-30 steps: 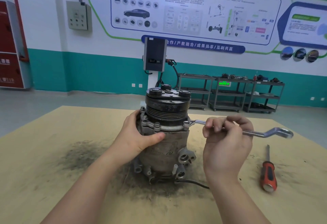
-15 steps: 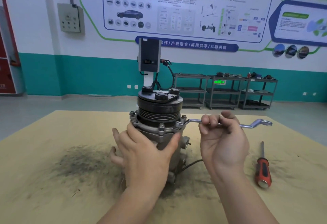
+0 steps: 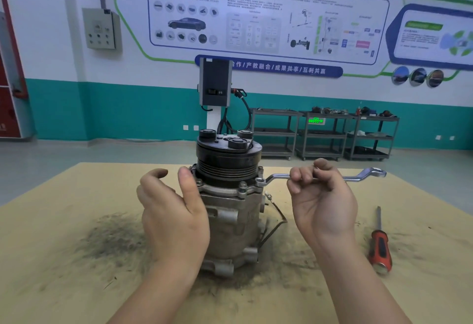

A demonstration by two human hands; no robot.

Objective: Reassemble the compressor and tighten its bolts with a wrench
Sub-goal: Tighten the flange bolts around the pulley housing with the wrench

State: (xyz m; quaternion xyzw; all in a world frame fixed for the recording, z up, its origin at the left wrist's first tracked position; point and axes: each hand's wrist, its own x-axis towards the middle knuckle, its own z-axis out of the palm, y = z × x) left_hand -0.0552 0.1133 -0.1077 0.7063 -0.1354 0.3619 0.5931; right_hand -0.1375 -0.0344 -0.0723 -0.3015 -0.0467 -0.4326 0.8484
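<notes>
The compressor [image 3: 231, 211] stands upright on the wooden table [image 3: 51, 247], black pulley on top, grey cast body below, bolts around its flange. A silver ring wrench [image 3: 358, 176] lies level to the right, its ring end on a flange bolt [image 3: 260, 182]. My right hand [image 3: 322, 201] grips the wrench's shaft in curled fingers. My left hand [image 3: 171, 211] is at the compressor's left side, fingers loosely spread; the thumb lies against the flange, and the fingers stand off the body.
A red-handled screwdriver [image 3: 380, 247] lies on the table to the right. Dark grit [image 3: 112, 241] is smeared around the compressor's base. A black wire [image 3: 276, 221] trails from the compressor's right side. Shelving carts and a charging post stand beyond the table.
My left hand has let go of the compressor body and opened beside it. The compressor has been turned. My right hand still holds the wrench on a flange bolt.
</notes>
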